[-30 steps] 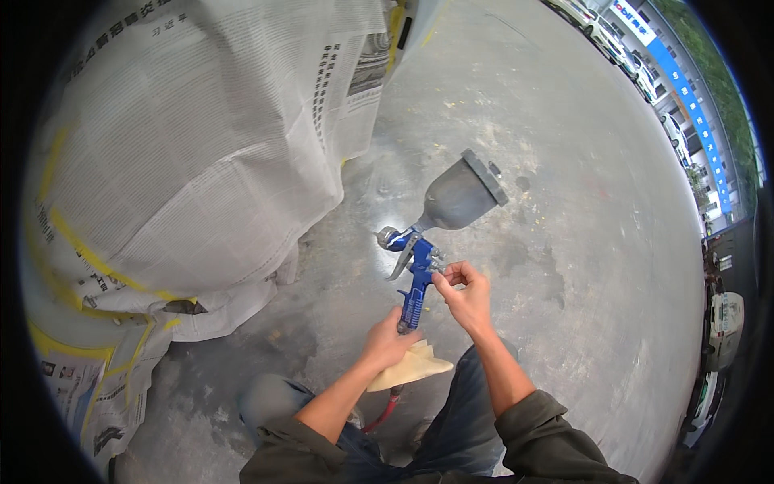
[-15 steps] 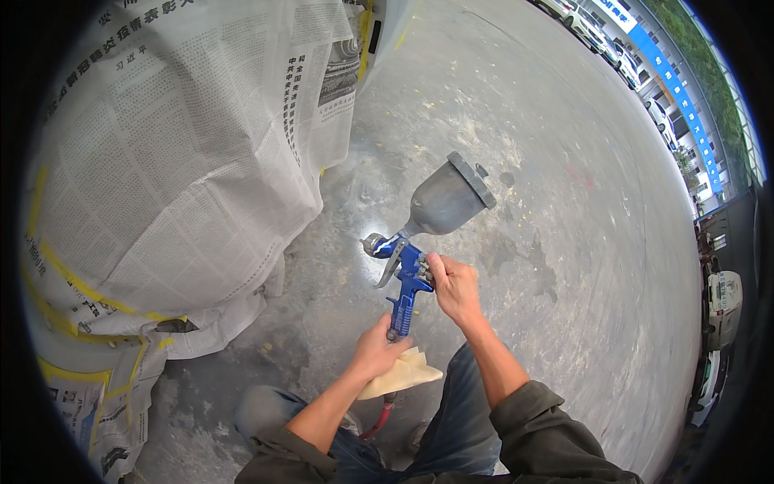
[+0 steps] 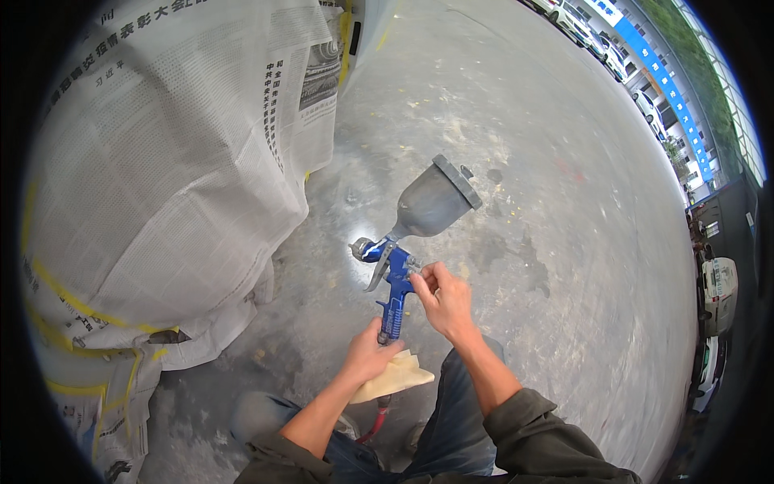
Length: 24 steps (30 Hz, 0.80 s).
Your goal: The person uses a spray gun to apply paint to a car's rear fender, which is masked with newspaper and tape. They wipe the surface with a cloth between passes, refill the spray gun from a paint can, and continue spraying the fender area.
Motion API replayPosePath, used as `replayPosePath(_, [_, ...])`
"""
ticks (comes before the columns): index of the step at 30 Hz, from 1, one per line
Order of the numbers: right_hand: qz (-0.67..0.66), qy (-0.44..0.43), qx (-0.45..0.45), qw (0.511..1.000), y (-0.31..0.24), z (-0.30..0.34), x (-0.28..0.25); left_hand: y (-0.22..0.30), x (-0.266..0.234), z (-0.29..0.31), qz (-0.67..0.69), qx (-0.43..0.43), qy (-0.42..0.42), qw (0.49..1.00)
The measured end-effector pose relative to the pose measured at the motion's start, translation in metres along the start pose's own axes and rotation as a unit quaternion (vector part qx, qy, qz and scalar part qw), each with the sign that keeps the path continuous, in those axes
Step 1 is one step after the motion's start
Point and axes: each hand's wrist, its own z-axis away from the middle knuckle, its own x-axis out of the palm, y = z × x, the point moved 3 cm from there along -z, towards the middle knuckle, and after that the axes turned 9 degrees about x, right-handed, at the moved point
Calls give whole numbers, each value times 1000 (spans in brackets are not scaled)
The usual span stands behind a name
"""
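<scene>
A blue spray gun (image 3: 395,278) is held out over the floor, its nozzle (image 3: 361,248) pointing left toward the papered shape. On top sits a grey paint cup (image 3: 438,202) with a lid, tilted to the right. My left hand (image 3: 369,355) is closed round the bottom of the handle and also keeps a cream cloth (image 3: 397,377) against it. At the back of the gun, the curled thumb and fingers of my right hand (image 3: 447,302) pinch at the adjusting knobs (image 3: 414,264); the exact contact is partly hidden. A red hose (image 3: 374,425) hangs below the handle.
A large shape covered in newspaper (image 3: 185,177) and yellow tape (image 3: 76,300) stands close on my left. Stained grey concrete floor (image 3: 556,202) stretches ahead and right. Parked cars (image 3: 717,290) stand along the far right, with a building with a blue banner (image 3: 665,85) beyond.
My right hand has shifted slightly down at the gun's back, and its fingers have changed their curl at the knobs. The left hand keeps its hold. The whole view has turned a little.
</scene>
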Motion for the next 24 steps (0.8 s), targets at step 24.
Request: replayPosePath(24, [-412, -141, 317, 842, 44, 3, 99, 61, -17, 16, -240, 8, -19, 970])
